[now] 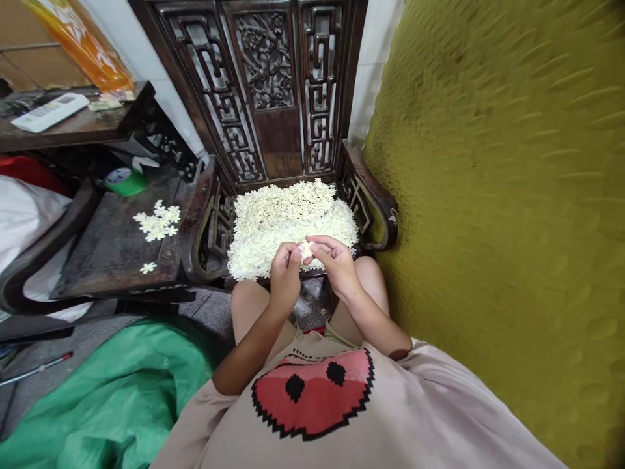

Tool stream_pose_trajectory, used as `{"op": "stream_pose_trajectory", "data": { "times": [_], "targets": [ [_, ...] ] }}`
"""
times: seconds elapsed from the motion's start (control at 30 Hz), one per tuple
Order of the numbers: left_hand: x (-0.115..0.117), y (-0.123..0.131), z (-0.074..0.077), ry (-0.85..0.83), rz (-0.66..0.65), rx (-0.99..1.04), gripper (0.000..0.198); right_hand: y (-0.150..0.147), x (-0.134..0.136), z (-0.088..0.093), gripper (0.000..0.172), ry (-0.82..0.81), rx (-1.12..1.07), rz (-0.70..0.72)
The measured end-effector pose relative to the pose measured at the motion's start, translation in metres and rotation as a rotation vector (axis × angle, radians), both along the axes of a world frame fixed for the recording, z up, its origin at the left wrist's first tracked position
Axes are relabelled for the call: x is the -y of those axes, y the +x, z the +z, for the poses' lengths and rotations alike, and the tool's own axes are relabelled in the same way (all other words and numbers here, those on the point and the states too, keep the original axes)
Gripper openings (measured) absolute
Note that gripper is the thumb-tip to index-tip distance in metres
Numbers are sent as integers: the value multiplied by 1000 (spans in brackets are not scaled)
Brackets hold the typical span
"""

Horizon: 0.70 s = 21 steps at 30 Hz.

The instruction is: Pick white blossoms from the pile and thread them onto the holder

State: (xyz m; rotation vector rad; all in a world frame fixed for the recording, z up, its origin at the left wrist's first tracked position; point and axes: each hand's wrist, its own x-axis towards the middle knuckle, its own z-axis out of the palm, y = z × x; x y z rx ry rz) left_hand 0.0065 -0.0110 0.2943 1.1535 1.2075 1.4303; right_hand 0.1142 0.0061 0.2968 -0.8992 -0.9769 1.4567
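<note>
Pinched between the fingertips of both hands is a small white flower [306,250] with a yellowish middle. My left hand [287,270] grips it from the left, thumb and fingers pressed together. From the right, my right hand [336,264] closes its thumb and forefinger on it. Both hands are held above my knees, at the near edge of a wide heap of white flowers [293,215] on the seat of a carved dark wooden chair [278,140]. Whether more than one flower is between the fingers I cannot tell.
Left of the chair, a wooden side table [112,254] carries a small cluster of white flowers [157,221] and a green tape roll [125,181]. A yellow textured panel [488,195] stands close at right. Green sheeting [122,391] lies on the floor at left.
</note>
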Motion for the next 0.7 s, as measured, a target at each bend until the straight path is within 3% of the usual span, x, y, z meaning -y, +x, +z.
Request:
{"op": "stream_pose_trajectory", "data": {
  "times": [0.23,0.37,0.47,0.6,0.7],
  "targets": [
    [-3,-2,-5,-19,143,24,30,3,-11,-9,16,-158,-141,-49],
    [-12,-9,-14,-28,148,-2,25,3,-12,-19,12,-205,-158,34],
    [-31,-19,-38,-27,195,-50,23,1,-11,-27,12,-216,-130,66],
    [-73,-43,-89,-103,275,-74,24,-1,-15,-38,13,-255,-52,86],
    [-98,-60,-113,-202,245,-79,24,2,-23,-48,10,-267,-16,65]
  ]
}}
